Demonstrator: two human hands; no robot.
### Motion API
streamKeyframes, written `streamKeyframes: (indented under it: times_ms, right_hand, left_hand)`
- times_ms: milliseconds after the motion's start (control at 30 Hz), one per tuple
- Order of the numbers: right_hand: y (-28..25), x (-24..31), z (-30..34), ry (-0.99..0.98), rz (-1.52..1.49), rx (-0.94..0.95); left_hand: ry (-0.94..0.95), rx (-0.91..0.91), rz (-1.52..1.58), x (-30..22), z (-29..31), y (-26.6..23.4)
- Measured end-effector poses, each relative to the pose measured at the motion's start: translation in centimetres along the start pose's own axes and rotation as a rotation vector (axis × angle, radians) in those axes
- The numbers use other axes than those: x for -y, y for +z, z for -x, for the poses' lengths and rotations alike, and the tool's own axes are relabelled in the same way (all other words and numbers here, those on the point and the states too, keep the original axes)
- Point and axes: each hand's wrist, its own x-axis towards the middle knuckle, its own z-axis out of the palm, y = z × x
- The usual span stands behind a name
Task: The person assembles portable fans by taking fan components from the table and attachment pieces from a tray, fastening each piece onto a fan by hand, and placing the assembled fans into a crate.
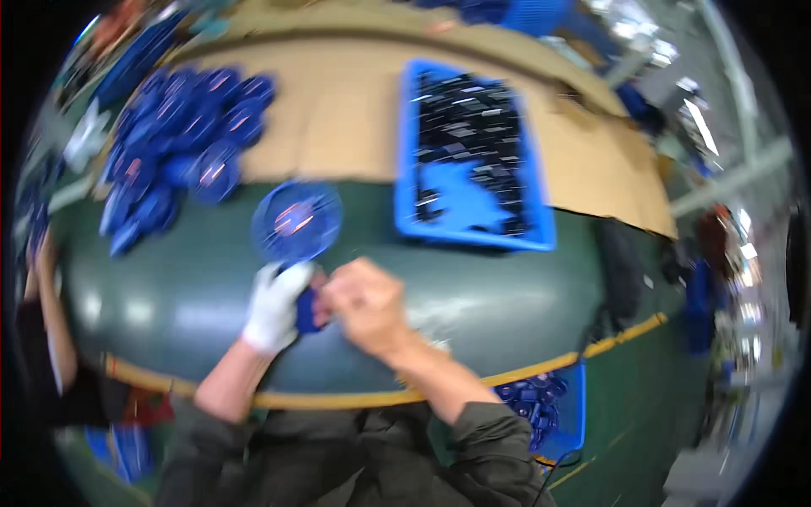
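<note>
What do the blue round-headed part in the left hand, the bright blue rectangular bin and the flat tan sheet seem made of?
Blue round-headed part: probably shiny plastic, judging by bright streaks on its face; blur leaves this open.
Bright blue rectangular bin: likely smooth plastic, from its even colour.
Flat tan sheet: apparently matte cardboard, given its dull brown surface.

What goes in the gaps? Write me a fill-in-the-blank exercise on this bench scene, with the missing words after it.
1. The left hand, which holds a round-headed blue piece, wears a ____ glove.
2. The heap of blue pieces lies to the ____ of the blue tray.
3. The small parts inside the tray are mostly ____ in colour.
4. The table has a dark ____ top.

Missing words: white; left; black; green.
</note>
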Motion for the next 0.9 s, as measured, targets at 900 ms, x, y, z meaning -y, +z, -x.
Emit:
streamKeyframes:
  times_ms: [900]
  right_hand:
    - [1.6,0.3,-0.6,0.363,-0.410,0.108]
  left_hand:
    - [0.064,0.280,-0.386,1.2,1.0,-1.0]
